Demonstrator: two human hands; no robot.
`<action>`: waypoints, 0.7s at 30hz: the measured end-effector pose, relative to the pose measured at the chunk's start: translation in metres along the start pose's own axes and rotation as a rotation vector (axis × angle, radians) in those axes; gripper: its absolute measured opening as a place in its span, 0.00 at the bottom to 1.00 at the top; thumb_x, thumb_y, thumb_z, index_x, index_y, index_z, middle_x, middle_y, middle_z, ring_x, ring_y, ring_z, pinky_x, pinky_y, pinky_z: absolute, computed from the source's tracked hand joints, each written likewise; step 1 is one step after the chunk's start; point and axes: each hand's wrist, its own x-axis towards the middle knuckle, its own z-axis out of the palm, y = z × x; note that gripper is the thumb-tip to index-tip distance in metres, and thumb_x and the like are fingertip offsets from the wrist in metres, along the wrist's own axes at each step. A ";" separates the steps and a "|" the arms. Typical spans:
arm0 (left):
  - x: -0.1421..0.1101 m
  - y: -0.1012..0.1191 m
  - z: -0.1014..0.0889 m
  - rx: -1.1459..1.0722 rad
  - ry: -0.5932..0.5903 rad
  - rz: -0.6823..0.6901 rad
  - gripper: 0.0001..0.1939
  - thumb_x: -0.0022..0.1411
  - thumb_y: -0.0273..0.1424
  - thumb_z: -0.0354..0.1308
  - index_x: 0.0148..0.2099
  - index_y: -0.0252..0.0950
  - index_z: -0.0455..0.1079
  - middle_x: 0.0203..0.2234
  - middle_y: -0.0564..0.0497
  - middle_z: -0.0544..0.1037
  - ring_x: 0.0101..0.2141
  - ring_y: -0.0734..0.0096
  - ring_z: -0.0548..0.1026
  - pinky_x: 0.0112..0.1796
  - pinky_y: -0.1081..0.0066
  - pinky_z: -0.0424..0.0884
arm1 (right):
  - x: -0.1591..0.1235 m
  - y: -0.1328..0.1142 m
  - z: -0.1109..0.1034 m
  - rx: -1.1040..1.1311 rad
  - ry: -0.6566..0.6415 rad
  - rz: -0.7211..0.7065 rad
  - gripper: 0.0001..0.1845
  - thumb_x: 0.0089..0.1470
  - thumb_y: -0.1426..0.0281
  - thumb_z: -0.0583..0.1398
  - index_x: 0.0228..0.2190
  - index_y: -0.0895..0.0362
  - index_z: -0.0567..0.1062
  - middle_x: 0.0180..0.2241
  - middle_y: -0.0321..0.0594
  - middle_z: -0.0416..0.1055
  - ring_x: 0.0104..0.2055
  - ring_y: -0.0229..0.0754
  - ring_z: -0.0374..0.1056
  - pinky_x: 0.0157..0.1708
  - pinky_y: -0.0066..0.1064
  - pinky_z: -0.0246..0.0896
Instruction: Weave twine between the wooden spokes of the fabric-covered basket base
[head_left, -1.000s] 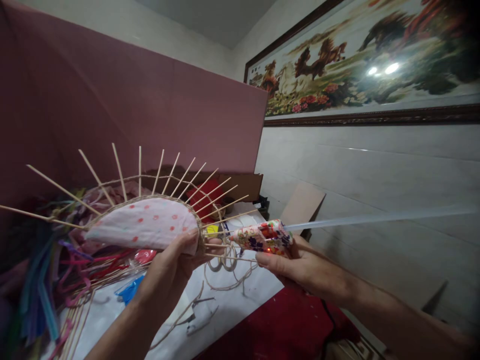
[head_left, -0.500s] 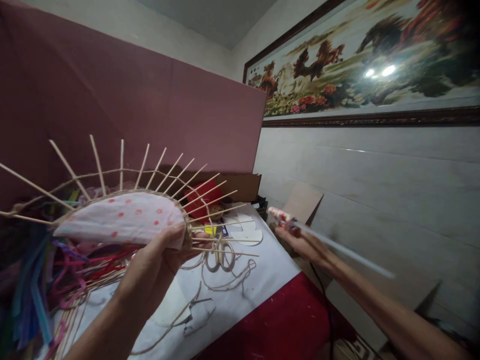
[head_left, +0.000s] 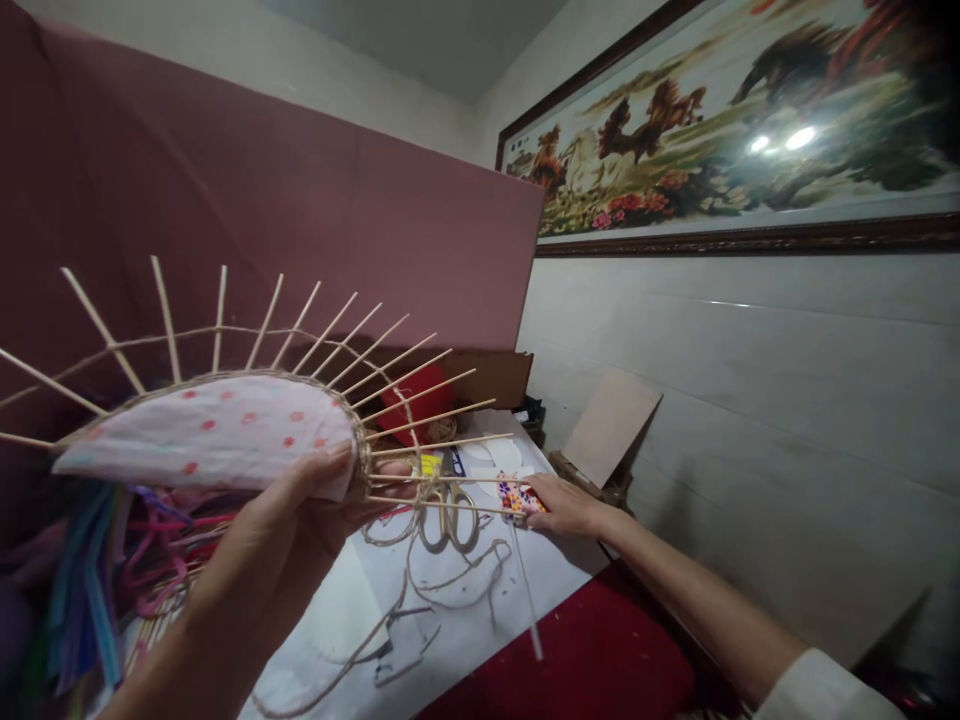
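In the head view my left hand (head_left: 307, 510) pinches the right end of a half-round craft piece (head_left: 217, 430). It has a white cloth face with red dots and a braided twine edge. Thin wooden sticks (head_left: 270, 320) fan out from that edge, and a strand of twine (head_left: 330, 342) links them partway along. My right hand (head_left: 562, 505) grips a flower-patterned glue gun (head_left: 519, 497) low over the white table cover, partly behind the lowest sticks. A long pale glue stick (head_left: 531, 600) trails from the gun toward me. Scissors (head_left: 448, 520) lie just left of the gun.
Loose twine (head_left: 450, 575) and a white paper piece (head_left: 349, 610) lie on the white sheet (head_left: 480, 625). Coloured fuzzy strips (head_left: 82, 590) hang at the left. Behind stand a red item (head_left: 412, 395), a twine ball (head_left: 441, 429) and a pink panel (head_left: 300, 210). A board (head_left: 611, 425) leans against the wall.
My right hand has brought the glue gun left and down from beside the table to the white sheet. The glue stick now points toward me. My left hand and the craft piece have shifted slightly left.
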 end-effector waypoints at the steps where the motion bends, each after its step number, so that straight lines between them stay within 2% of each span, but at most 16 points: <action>1: 0.000 0.000 0.001 0.008 -0.004 0.009 0.11 0.57 0.24 0.51 0.34 0.26 0.74 0.29 0.38 0.82 0.34 0.52 0.78 0.39 0.57 0.74 | 0.000 -0.006 -0.003 0.007 0.032 -0.005 0.18 0.44 0.71 0.61 0.41 0.62 0.70 0.41 0.50 0.68 0.45 0.50 0.62 0.46 0.38 0.53; 3: -0.001 0.000 0.002 0.038 -0.033 0.034 0.11 0.57 0.24 0.50 0.33 0.26 0.75 0.29 0.40 0.82 0.34 0.54 0.78 0.40 0.57 0.73 | -0.001 -0.025 -0.011 0.035 0.116 -0.016 0.12 0.53 0.71 0.55 0.40 0.62 0.70 0.43 0.52 0.67 0.47 0.48 0.61 0.49 0.39 0.51; 5: -0.003 0.000 0.004 0.036 -0.054 0.052 0.12 0.58 0.24 0.50 0.33 0.27 0.75 0.29 0.40 0.82 0.34 0.54 0.78 0.41 0.55 0.73 | -0.005 -0.052 -0.021 0.163 0.163 -0.059 0.13 0.59 0.68 0.48 0.39 0.60 0.69 0.43 0.48 0.68 0.46 0.43 0.63 0.47 0.35 0.54; 6: -0.004 0.001 0.005 0.038 -0.059 0.054 0.12 0.58 0.24 0.49 0.33 0.27 0.75 0.29 0.40 0.82 0.33 0.53 0.78 0.40 0.54 0.73 | -0.009 -0.068 -0.025 0.421 0.167 -0.098 0.13 0.59 0.66 0.50 0.40 0.61 0.68 0.43 0.49 0.68 0.46 0.42 0.64 0.46 0.35 0.56; 8: -0.007 0.002 0.008 0.036 -0.051 0.047 0.13 0.58 0.24 0.49 0.34 0.27 0.75 0.28 0.40 0.82 0.32 0.54 0.79 0.40 0.54 0.73 | -0.017 -0.100 -0.031 0.874 0.067 -0.203 0.19 0.53 0.63 0.57 0.46 0.57 0.65 0.48 0.47 0.66 0.48 0.43 0.63 0.44 0.35 0.59; 10: -0.009 0.003 0.009 0.022 -0.046 0.036 0.13 0.59 0.24 0.48 0.34 0.28 0.74 0.29 0.41 0.82 0.33 0.55 0.79 0.40 0.56 0.73 | -0.025 -0.127 -0.033 1.128 -0.027 -0.288 0.27 0.46 0.64 0.63 0.48 0.54 0.65 0.52 0.46 0.62 0.52 0.45 0.60 0.42 0.34 0.60; 12: -0.010 0.003 0.010 0.011 -0.062 0.007 0.13 0.59 0.24 0.48 0.34 0.28 0.74 0.29 0.40 0.82 0.34 0.55 0.78 0.41 0.58 0.73 | -0.029 -0.145 -0.031 1.308 -0.108 -0.331 0.29 0.44 0.65 0.66 0.48 0.53 0.65 0.51 0.45 0.63 0.51 0.45 0.60 0.40 0.33 0.60; 15: -0.008 0.003 0.008 0.015 -0.082 -0.018 0.13 0.60 0.26 0.48 0.34 0.27 0.74 0.30 0.38 0.82 0.34 0.53 0.79 0.41 0.57 0.73 | -0.027 -0.156 -0.024 1.456 -0.139 -0.298 0.23 0.43 0.65 0.67 0.41 0.56 0.68 0.35 0.40 0.70 0.35 0.38 0.68 0.31 0.28 0.60; 18: -0.005 0.002 0.004 0.001 -0.052 -0.018 0.13 0.59 0.26 0.49 0.34 0.27 0.74 0.29 0.38 0.82 0.33 0.54 0.79 0.41 0.56 0.73 | -0.023 -0.150 -0.021 1.505 -0.098 -0.224 0.18 0.43 0.64 0.67 0.35 0.58 0.68 0.24 0.31 0.65 0.19 0.29 0.61 0.19 0.23 0.54; 21: -0.003 0.001 0.000 -0.023 -0.019 -0.017 0.11 0.58 0.26 0.50 0.34 0.28 0.74 0.29 0.39 0.82 0.33 0.54 0.79 0.43 0.52 0.72 | -0.022 -0.132 -0.029 1.396 -0.060 -0.175 0.15 0.44 0.65 0.66 0.32 0.58 0.69 0.21 0.29 0.61 0.16 0.27 0.54 0.14 0.21 0.49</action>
